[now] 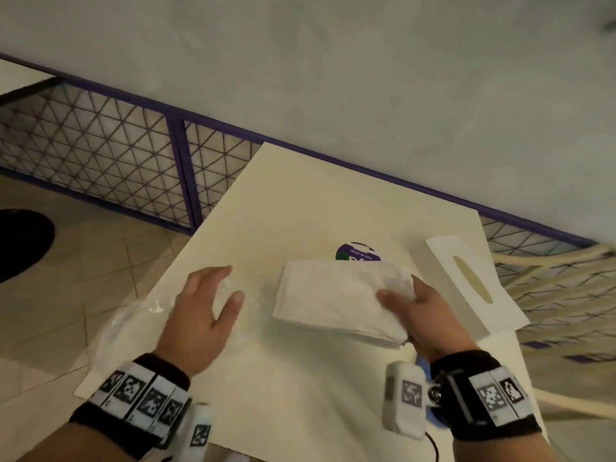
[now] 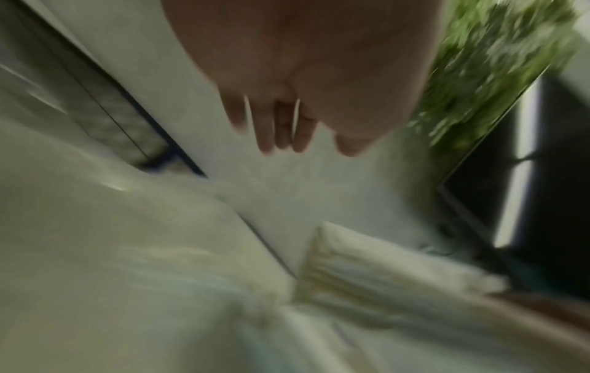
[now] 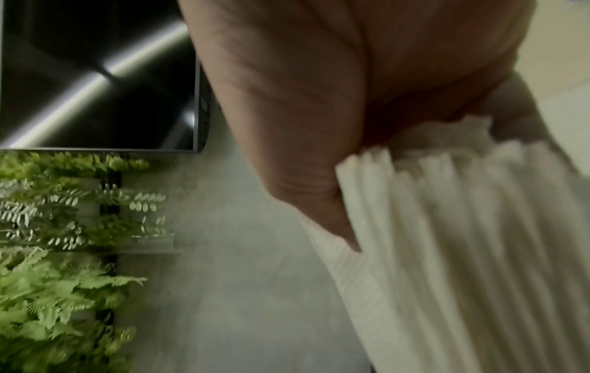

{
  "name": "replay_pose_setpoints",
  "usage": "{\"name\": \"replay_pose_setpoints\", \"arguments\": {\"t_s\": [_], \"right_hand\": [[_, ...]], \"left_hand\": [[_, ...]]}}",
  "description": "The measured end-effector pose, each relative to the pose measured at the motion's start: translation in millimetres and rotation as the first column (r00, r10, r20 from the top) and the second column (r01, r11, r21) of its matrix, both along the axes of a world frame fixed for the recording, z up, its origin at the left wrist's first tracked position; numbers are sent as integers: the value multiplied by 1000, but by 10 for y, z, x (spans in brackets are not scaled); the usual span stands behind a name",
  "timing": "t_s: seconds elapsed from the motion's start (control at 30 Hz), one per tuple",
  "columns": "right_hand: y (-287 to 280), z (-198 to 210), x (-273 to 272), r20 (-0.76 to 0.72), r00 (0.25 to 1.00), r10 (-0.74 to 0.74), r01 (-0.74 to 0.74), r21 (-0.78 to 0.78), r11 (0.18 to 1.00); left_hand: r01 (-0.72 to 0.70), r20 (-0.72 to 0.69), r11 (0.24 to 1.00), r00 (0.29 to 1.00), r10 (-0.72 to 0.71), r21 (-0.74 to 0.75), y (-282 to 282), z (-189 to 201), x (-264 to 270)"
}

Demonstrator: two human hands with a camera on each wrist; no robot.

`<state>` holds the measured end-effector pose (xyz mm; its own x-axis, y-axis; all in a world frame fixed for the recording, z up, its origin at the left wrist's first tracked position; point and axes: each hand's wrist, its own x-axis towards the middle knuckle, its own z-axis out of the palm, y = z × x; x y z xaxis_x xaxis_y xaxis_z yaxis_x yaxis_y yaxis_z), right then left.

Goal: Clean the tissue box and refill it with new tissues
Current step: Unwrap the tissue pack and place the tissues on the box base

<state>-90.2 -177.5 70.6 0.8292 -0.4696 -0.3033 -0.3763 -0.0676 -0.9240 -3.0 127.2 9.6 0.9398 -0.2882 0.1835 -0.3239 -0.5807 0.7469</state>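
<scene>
My right hand (image 1: pixel 400 291) grips the right end of a white stack of folded tissues (image 1: pixel 330 301), thumb on top, and holds it just above the cream table (image 1: pixel 300 201). The right wrist view shows the palm (image 3: pixel 303 113) clamped on the stack's edge (image 3: pixel 463 239). The white tissue box (image 1: pixel 473 285), oval slot facing up, lies at the table's right edge, right of that hand. My left hand (image 1: pixel 226 285) hovers with spread, relaxed fingers over a clear plastic wrapper (image 1: pixel 130 318) at the table's left edge. In the blurred left wrist view its fingers (image 2: pixel 280 126) hold nothing.
A round purple label (image 1: pixel 358 253) shows on the table just behind the tissue stack. Something blue (image 1: pixel 421 365) peeks out under my right wrist. A cream woven chair (image 1: pixel 560 295) stands right of the table, a purple mesh fence (image 1: pixel 100 151) behind it, a black round object (image 1: pixel 20 241) on the floor left.
</scene>
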Motion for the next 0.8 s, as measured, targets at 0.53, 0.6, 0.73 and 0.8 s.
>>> {"name": "replay_pose_setpoints", "arguments": {"t_s": [0.53,0.6,0.73,0.8], "right_hand": [[-125,-482,-835,81,993,-89,70,210,975],[-109,-566,-854,113,987,-115,90,201,975],[-96,-872,-919,56,987,-151,141,149,979],[-62,-1003,-949,25,986,-165,161,116,980]], "left_hand": [[164,-588,898,704,-397,-409,-1052,-300,-320],[148,-531,900,763,-368,-411,-1048,-339,-325],[178,-532,901,755,-382,-395,-980,-458,-317],[209,-535,906,749,-390,-368,-942,-558,-342]]}}
